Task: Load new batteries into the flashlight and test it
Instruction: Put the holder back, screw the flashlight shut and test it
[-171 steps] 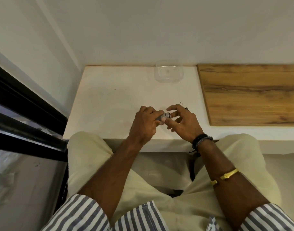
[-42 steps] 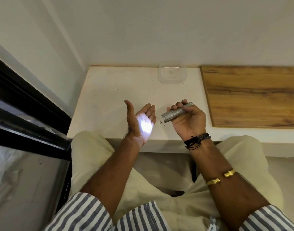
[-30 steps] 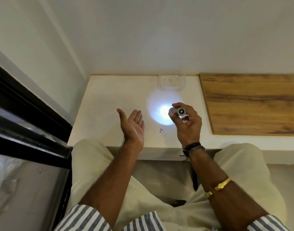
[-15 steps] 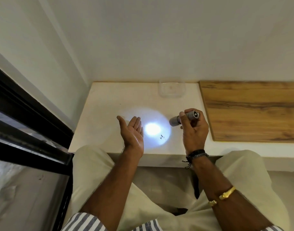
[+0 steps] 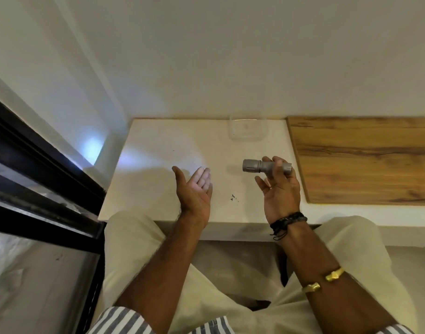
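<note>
Right hand (image 5: pixel 280 191) grasps the flashlight (image 5: pixel 264 166) at its tail end, fingertips only, above the white surface (image 5: pixel 158 189). Long axis runs left-right; head points left, toward the left hand (image 5: pixel 194 189), which is released, palm up, just beside the beam path. Light spot lands on the wall (image 5: pixel 91 145) at far left: test looks passed. 1 clear container (image 5: pixel 247 130) sits at the back edge, wood panel (image 5: pixel 363 160) to the right.
</note>
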Tool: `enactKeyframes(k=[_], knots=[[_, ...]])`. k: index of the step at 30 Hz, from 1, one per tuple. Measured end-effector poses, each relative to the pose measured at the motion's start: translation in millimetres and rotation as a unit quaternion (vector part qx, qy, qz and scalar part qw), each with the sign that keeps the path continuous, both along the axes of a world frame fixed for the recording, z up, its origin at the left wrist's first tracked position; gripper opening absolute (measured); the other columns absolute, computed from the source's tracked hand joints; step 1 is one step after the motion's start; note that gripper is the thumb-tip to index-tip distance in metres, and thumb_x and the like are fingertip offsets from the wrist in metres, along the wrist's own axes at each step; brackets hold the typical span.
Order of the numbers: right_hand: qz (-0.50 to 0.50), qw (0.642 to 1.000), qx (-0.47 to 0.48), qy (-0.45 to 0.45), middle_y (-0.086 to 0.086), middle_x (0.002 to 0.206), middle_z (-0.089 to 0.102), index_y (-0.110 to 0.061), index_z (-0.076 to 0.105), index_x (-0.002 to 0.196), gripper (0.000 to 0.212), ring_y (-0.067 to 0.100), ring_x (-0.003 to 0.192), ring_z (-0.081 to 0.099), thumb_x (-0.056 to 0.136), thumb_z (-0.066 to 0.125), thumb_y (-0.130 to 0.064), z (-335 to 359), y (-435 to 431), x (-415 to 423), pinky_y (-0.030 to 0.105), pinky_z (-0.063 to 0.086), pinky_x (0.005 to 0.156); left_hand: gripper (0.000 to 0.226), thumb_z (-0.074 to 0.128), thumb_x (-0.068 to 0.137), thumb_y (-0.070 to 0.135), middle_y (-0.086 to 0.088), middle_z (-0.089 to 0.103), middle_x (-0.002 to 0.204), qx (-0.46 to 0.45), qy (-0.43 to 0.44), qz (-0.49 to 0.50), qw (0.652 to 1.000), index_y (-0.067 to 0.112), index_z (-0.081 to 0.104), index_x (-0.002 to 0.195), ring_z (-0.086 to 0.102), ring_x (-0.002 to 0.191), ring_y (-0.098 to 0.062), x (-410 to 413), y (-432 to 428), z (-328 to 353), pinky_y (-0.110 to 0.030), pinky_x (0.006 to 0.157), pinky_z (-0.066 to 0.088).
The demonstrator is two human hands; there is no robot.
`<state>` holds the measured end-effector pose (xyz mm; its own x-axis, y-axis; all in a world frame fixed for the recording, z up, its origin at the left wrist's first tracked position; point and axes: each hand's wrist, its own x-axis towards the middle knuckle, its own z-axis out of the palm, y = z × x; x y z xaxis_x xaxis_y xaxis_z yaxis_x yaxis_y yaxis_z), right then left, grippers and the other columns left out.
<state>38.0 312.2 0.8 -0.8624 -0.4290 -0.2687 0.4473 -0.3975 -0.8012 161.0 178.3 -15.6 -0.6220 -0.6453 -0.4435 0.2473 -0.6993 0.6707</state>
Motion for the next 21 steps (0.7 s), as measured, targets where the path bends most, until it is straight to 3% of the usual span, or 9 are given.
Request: enactKeyframes(k=[4, 8, 13, 21], knots=[[0.013, 0.981, -0.123, -0.151, 0.008, 0.100, 0.068, -0.019, 0.059, 0.103, 0.010, 0.028, 0.108, 0.066, 0.104, 0.053, -0.026, 2, -2, 0, 0.052, 0.049, 0.104, 0.100, 0.017, 0.087, 0.083, -0.012, 0.029, 0.163, 0.036, 0.031, -0.054, 0.997, 0.008, 0.028, 0.154, 0.022, 0.152, -0.026, -3, 7, 3, -0.040, 0.125, 0.010], [-0.006, 0.956, -0.179, -0.232, 0.005, 0.080, 0.054, -0.017, 0.056, 0.084, 0.020, 0.023, 0.077, 0.058, 0.102, 0.051, -0.026, 6, -3, 0, 0.047, 0.044, 0.104, 0.106, 0.025, 0.082, 0.087, -0.011, 0.028, 0.163, 0.058, 0.038, -0.100, 0.993, 0.009, 0.028, 0.154, 0.019, 0.153, -0.027, -3, 17, 3, -0.042, 0.123, 0.010], [0.026, 0.943, -0.241, -0.228, 0.006, 0.078, 0.051, -0.012, 0.058, 0.081, 0.022, 0.025, 0.073, 0.053, 0.079, 0.056, -0.034, 10, 1, 4, 0.038, 0.044, 0.083, 0.109, 0.023, 0.080, 0.090, -0.009, 0.023, 0.165, 0.056, 0.046, -0.133, 0.988, 0.012, 0.023, 0.156, 0.016, 0.154, -0.025, -3, 20, -2, -0.042, 0.123, 0.009], [0.038, 0.946, -0.230, -0.226, 0.007, 0.067, 0.048, -0.009, 0.053, 0.070, 0.020, 0.026, 0.067, 0.050, 0.069, 0.048, -0.029, 11, -3, 9, 0.039, 0.041, 0.085, 0.108, 0.018, 0.083, 0.088, -0.014, 0.032, 0.161, 0.042, 0.037, -0.114, 0.992, 0.006, 0.029, 0.153, 0.027, 0.150, -0.028, -5, 20, -5, -0.042, 0.125, 0.016]])
